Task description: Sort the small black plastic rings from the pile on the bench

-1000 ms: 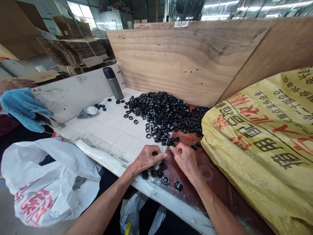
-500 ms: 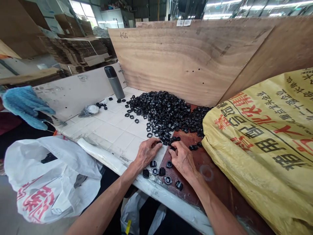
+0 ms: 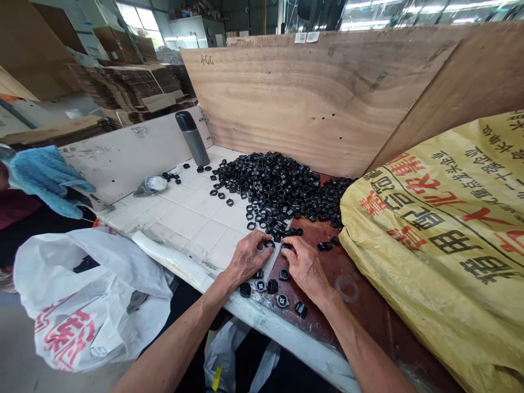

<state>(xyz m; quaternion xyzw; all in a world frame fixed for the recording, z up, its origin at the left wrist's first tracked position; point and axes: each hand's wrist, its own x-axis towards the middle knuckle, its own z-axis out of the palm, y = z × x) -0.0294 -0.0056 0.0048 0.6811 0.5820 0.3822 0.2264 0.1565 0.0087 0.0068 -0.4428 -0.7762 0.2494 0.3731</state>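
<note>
A big heap of small black plastic rings (image 3: 278,188) lies on the table against a plywood back wall. My left hand (image 3: 245,256) and my right hand (image 3: 303,265) rest side by side at the heap's near edge. Both are curled, fingertips pinching at small black pieces (image 3: 273,244) between them. What exactly each hand grips is too small to make out. Several finished-looking black pieces (image 3: 270,286) lie in a loose row under my palms near the table's front edge.
A large yellow printed sack (image 3: 442,240) fills the right side. A grey flask (image 3: 191,137) stands at the back left, near a small clear bag (image 3: 149,185). A white plastic bag (image 3: 90,300) hangs open at the left, and a blue cloth (image 3: 45,177) lies beyond it.
Both hands moved forward from the table edge to the heap's near edge, uncovering the row of black pieces. Since half a second ago they have barely shifted.
</note>
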